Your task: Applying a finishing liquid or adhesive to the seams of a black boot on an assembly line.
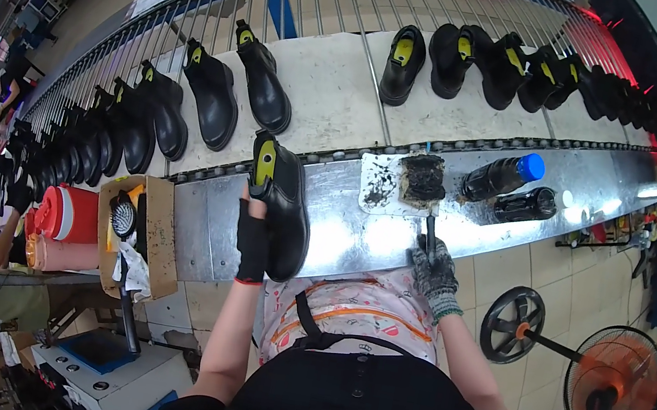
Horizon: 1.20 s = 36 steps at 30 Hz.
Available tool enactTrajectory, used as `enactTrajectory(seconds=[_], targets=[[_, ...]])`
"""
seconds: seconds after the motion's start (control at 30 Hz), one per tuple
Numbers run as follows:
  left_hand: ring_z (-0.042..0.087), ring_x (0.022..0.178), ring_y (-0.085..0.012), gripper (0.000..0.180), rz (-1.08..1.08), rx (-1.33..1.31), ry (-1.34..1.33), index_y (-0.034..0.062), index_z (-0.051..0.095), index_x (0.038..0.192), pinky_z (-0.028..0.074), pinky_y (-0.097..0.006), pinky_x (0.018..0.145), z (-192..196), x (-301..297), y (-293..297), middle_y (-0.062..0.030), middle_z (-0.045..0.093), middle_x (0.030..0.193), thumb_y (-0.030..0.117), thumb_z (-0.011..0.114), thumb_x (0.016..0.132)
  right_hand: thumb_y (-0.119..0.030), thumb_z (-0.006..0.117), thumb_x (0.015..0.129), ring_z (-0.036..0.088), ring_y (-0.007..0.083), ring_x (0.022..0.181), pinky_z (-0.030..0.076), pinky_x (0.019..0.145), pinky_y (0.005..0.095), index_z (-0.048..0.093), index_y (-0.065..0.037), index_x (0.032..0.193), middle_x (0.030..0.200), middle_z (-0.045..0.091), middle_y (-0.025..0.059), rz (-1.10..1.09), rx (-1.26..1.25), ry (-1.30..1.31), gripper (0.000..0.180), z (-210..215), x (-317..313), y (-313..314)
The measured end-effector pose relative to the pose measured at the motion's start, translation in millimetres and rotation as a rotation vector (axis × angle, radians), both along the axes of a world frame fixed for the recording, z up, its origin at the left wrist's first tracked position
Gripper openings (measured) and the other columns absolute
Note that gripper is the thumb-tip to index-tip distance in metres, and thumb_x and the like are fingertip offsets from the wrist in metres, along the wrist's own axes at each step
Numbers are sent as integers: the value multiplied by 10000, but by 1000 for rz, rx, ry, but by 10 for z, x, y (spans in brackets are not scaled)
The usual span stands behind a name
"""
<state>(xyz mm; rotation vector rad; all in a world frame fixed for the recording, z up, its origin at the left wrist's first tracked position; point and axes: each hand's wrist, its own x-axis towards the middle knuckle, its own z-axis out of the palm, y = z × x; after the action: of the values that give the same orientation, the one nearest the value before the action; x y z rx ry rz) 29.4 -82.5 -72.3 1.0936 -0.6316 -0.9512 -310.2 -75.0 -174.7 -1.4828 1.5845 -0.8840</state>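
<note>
Holding, in left hand in black fingerless glove (253, 237), black leather ankle boot with yellow-green lining (289, 220) over near edge of silver metal bench (343, 247), toe toward body. Closing fingers narrow round boot's left side; can't tell grip on hidden side. Further right, see white, black-smeared sheet (379, 186) under black-caked square block (422, 179). Gripping slim dark handle (431, 227), running up to block, in right hand in grey knit glove (435, 277); curling fingers narrow, can't tell exact fingertip contact. Probably loading blacking; next, seems to call for steadying boot, bringing loaded tool across. Rightmost on bench, see dark blue-capped bottle (496, 177).
</note>
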Motion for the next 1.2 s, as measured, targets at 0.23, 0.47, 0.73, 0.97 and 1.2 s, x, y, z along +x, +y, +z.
enactTrajectory(seconds=[0.23,0.47,0.73,0.97,1.2], targets=[[569,988,-190,783,-607,121,65,2,562,1184,417,-310,931,117,739,-1125,-96,616,1057,661,238,912,-151,526,902,520,71,528,423,409,216,306,-81,1397,824,602,40,-113,314,-433,547,980,238,-96],[497,753,-232,849,-770,-26,-51,22,545,679,373,-328,812,115,736,-1209,-95,519,664,697,70,880,-149,504,930,542,91,555,436,407,215,330,-117,1388,855,596,61,-277,337,-851,491,1072,332,-25],[446,735,-194,883,-656,-760,-31,55,535,556,291,-344,930,791,396,-705,-56,512,569,826,154,756,-119,512,923,592,144,621,454,427,206,317,-188,1377,885,625,99,-310,410,-1027,499,1366,559,34],[484,756,-194,873,-828,-658,-155,73,539,511,269,-358,990,1142,139,-425,-46,554,577,889,269,665,-87,555,885,513,107,444,427,324,209,483,-114,1077,922,611,188,-8,407,-1015,207,1707,350,-12],[500,667,-185,871,-876,-621,-211,102,523,473,254,-376,991,1273,-64,-432,-6,546,525,907,244,653,-78,655,769,582,130,755,504,559,248,475,-49,1270,1099,585,136,541,205,-495,532,2718,339,-197]])
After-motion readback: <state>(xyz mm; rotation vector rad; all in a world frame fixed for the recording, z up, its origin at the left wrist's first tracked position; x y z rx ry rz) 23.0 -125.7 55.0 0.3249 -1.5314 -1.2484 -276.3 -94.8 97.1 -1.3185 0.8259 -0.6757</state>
